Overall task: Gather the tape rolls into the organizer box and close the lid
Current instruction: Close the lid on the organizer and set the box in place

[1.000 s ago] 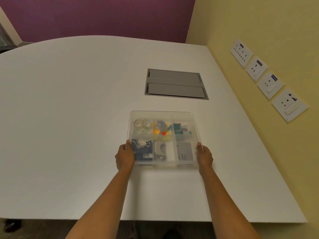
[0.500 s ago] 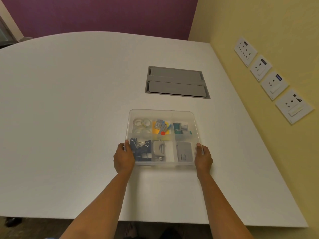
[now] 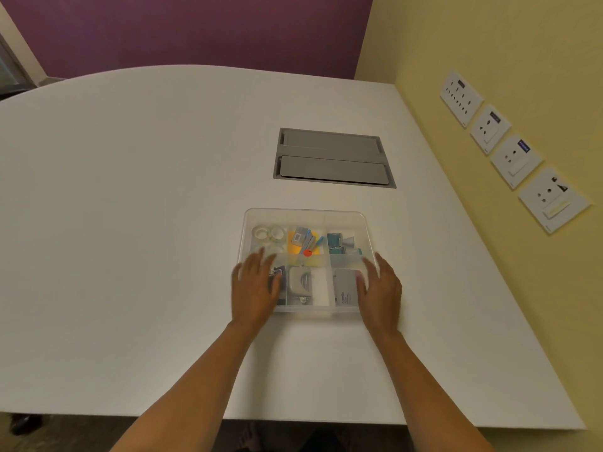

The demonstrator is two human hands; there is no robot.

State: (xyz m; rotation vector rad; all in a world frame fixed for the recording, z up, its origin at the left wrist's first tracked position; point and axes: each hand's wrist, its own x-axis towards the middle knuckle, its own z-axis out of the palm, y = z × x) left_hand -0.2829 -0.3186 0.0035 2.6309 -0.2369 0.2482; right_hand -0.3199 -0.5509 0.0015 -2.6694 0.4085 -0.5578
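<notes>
Both hands lie flat, fingers spread, on the near part of the lid [image 3: 305, 215] of the clear organizer box [image 3: 306, 308]: the left hand [image 3: 254, 287] over the near-left corner, the right hand [image 3: 380, 288] over the near-right, gripping nothing. The box sits on the white table [image 3: 130, 223]. Tape rolls [image 3: 268, 233] lie in its far-left compartment, under the lid. Farther off, a grey cable hatch [image 3: 332, 158] is set into the tabletop

No legible text on anything
</notes>
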